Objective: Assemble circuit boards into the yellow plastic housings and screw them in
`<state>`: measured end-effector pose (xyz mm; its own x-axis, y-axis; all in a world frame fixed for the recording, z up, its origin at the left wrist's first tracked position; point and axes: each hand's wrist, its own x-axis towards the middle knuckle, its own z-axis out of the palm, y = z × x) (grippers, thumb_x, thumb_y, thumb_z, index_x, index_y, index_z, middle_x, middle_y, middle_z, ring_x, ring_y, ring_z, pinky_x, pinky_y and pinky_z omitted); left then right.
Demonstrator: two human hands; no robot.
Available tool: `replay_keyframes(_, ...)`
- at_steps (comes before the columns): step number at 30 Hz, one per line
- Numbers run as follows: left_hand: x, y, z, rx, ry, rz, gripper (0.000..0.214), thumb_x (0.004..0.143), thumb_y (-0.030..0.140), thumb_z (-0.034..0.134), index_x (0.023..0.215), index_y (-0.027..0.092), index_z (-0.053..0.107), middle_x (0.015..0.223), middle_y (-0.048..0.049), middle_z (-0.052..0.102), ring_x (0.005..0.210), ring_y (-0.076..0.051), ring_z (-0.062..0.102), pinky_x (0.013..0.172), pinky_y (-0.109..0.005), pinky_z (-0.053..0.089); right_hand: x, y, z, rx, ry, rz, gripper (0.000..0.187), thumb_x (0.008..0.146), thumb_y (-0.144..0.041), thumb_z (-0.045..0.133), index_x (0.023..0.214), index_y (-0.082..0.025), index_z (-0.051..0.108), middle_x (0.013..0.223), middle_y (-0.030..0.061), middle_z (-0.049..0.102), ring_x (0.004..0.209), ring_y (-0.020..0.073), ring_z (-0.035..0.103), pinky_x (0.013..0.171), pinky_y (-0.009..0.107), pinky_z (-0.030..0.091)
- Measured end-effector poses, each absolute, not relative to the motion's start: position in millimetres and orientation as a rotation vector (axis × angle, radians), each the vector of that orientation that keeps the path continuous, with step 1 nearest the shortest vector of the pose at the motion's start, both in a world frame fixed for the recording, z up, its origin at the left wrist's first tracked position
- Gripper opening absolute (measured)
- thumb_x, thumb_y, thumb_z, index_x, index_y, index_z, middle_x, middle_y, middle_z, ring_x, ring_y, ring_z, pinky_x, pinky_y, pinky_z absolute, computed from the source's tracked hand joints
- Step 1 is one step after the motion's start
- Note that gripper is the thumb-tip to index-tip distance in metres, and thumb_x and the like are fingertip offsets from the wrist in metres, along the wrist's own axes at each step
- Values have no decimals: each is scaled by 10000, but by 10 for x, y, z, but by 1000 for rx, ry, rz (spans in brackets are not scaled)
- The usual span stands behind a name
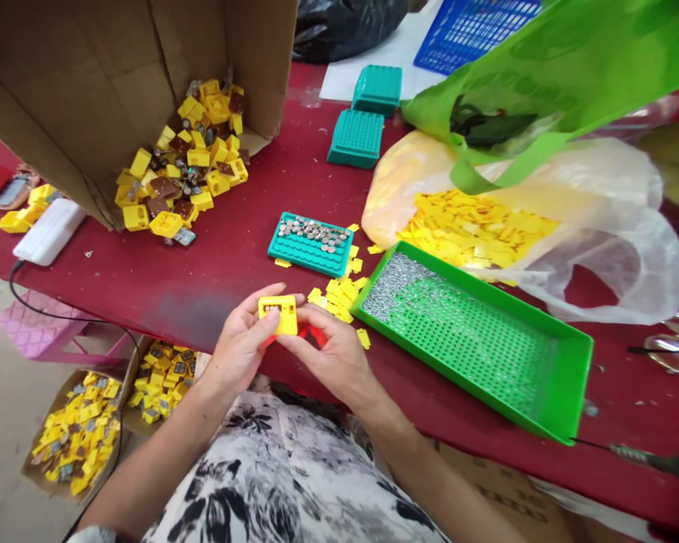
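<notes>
A small yellow plastic housing (286,320) with open slots along its upper part is held over the table's near edge. My left hand (241,339) is closed on it, thumb across its front face. My right hand (336,354) closes on its right side with fingertips and thumb; whether a smaller part sits in those fingers is hidden. Just beyond lie loose flat yellow pieces (339,296). Behind them is a teal ridged tray (302,254) with silver button cells (317,232) on it. To the right, a green tray (566,377) holds many small metal pieces (393,286).
A cardboard box (204,45) on its side spills yellow housings (204,158) at left. A white power bank (50,230) trails a cable. At right are a plastic bag of yellow pieces (469,230), a green bag (588,75) and a screwdriver-like tool (639,454). Teal trays (356,137) stand behind.
</notes>
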<state>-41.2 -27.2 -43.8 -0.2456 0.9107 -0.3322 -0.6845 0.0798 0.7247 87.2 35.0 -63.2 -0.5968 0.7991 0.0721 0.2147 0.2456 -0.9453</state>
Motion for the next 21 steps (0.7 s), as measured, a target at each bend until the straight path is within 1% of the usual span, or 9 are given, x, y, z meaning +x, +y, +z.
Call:
replay_keyframes(3, -455, -278, -463, 256, 1023, 1524, 408, 765, 265, 785, 1136, 160, 652, 1072, -99, 764, 927, -181, 722, 847, -281, 547, 939, 445, -587, -941, -2010, 1216, 216, 800, -340, 707, 965, -203, 685, 935, 43, 679, 824, 176, 628, 728, 317, 506)
replay_keyframes(5, -474, -288, -483, 218, 1041, 1486, 429, 770, 250, 777, 1166, 166, 636, 1073, -95, 758, 888, -181, 725, 788, -283, 567, 978, 514, -549, -926, -2024, 1079, 128, 829, -305, 684, 906, -203, 680, 884, 31, 667, 772, 157, 613, 678, 294, 490)
replay_keyframes(6, -476, -294, -491, 207, 1043, 1466, 442, 770, 243, 776, 1181, 173, 629, 1056, -85, 757, 854, -174, 724, 757, -284, 576, 985, 539, -535, -898, -2041, 1024, 73, 847, -273, 663, 859, -200, 670, 852, 24, 662, 759, 151, 608, 673, 286, 484)
replay_keyframes(7, -474, -301, -498, 202, 1042, 1448, 451, 770, 237, 775, 1191, 180, 625, 1023, -69, 756, 813, -162, 720, 732, -285, 583, 982, 556, -525, -865, -2071, 980, 61, 857, -241, 649, 814, -199, 655, 819, 16, 655, 752, 147, 606, 680, 283, 479)
replay_keyframes(9, -463, -314, -506, 202, 1043, 1420, 439, 768, 233, 776, 1181, 184, 633, 931, -35, 745, 747, -139, 704, 702, -282, 592, 952, 561, -522, -807, -2147, 917, 97, 855, -197, 646, 760, -195, 628, 768, 2, 640, 738, 142, 602, 694, 279, 470)
replay_keyframes(12, -458, -328, -506, 213, 1056, 1377, 423, 770, 243, 771, 1166, 181, 636, 880, -25, 732, 764, -155, 718, 689, -280, 597, 888, 543, -531, -799, -2187, 833, 121, 855, -162, 632, 738, -189, 616, 742, -2, 634, 717, 136, 597, 677, 272, 458)
replay_keyframes(17, -568, -339, -476, 224, 1096, 1380, 414, 815, 190, 710, 1213, 167, 599, 978, -73, 749, 828, -194, 748, 684, -269, 602, 981, 706, -485, -846, -2129, 715, 119, 870, -193, 636, 751, -195, 643, 758, 0, 664, 699, 136, 605, 658, 273, 468)
replay_keyframes(19, -638, -342, -464, 215, 1133, 1391, 410, 833, 166, 682, 1230, 161, 582, 1043, -95, 746, 873, -211, 751, 677, -267, 607, 1095, 817, -493, -886, -2168, 554, 107, 890, -212, 624, 793, -202, 668, 805, 13, 682, 747, 153, 617, 698, 292, 477)
replay_keyframes(21, -699, -343, -458, 214, 1157, 1402, 411, 839, 150, 666, 1239, 160, 571, 1060, -101, 745, 888, -218, 751, 660, -264, 611, 1197, 885, -550, -876, -2322, 378, 132, 919, -219, 589, 837, -190, 689, 833, 39, 684, 787, 175, 609, 731, 317, 473)
